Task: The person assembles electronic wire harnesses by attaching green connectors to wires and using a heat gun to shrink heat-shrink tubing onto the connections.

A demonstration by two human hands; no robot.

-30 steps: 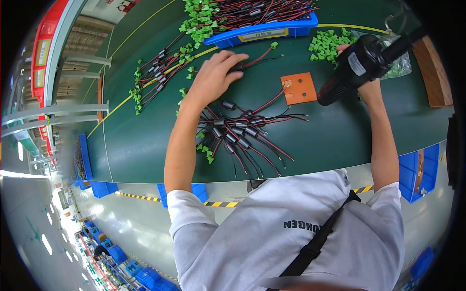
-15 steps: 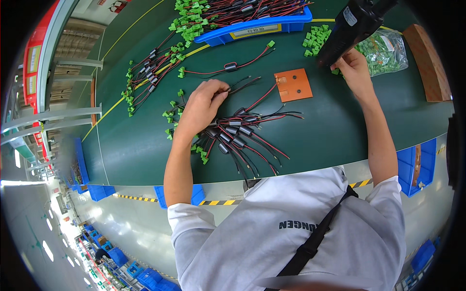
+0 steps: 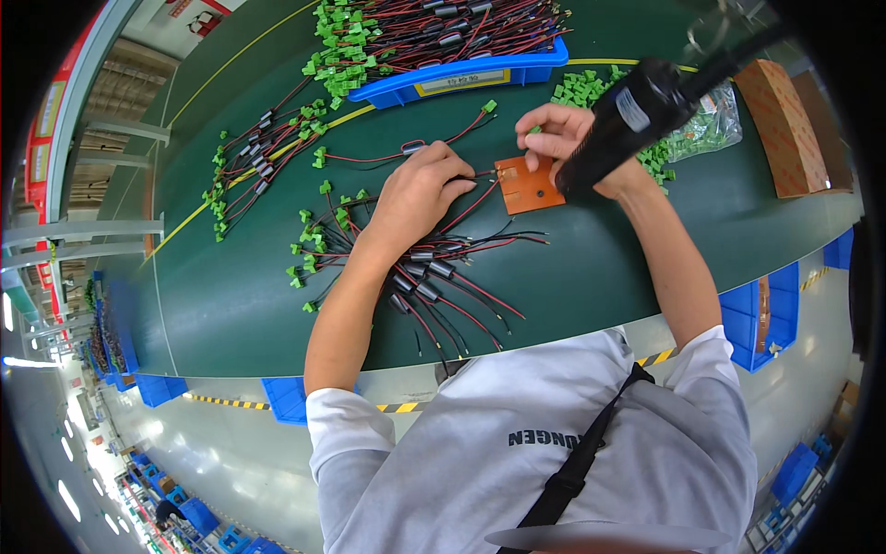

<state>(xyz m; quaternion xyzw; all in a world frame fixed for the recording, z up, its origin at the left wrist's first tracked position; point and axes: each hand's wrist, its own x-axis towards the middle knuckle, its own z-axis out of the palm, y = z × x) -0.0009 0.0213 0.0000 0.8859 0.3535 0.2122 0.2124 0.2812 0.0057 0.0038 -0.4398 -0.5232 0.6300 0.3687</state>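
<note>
My left hand [image 3: 420, 192] is closed on a red-and-black cable [image 3: 482, 174], whose wire ends point at the left edge of an orange block [image 3: 528, 189]. My right hand [image 3: 574, 138] hovers over that block, thumb and fingers pinching a small green connector [image 3: 534, 130]. A black electric screwdriver [image 3: 628, 118] hangs across the right hand and hides part of it. Below my left hand lies a fan of cables with black cylinders [image 3: 426, 291]; green connectors [image 3: 309, 240] sit at their left ends. One separate cable [image 3: 413, 146] lies just beyond my left hand.
A blue bin [image 3: 461, 81] heaped with cables stands at the far side. More cables [image 3: 263, 152] lie at the left. Loose green connectors [image 3: 586, 86], a clear bag of them [image 3: 706, 129] and a brown box [image 3: 783, 129] are at the right. The green table's [image 3: 591, 295] near edge borders my body.
My right hand has moved left from the green connector pile to the orange block, bringing a connector. My left hand has brought the cable's wire ends to the block. The screwdriver has swung more tilted.
</note>
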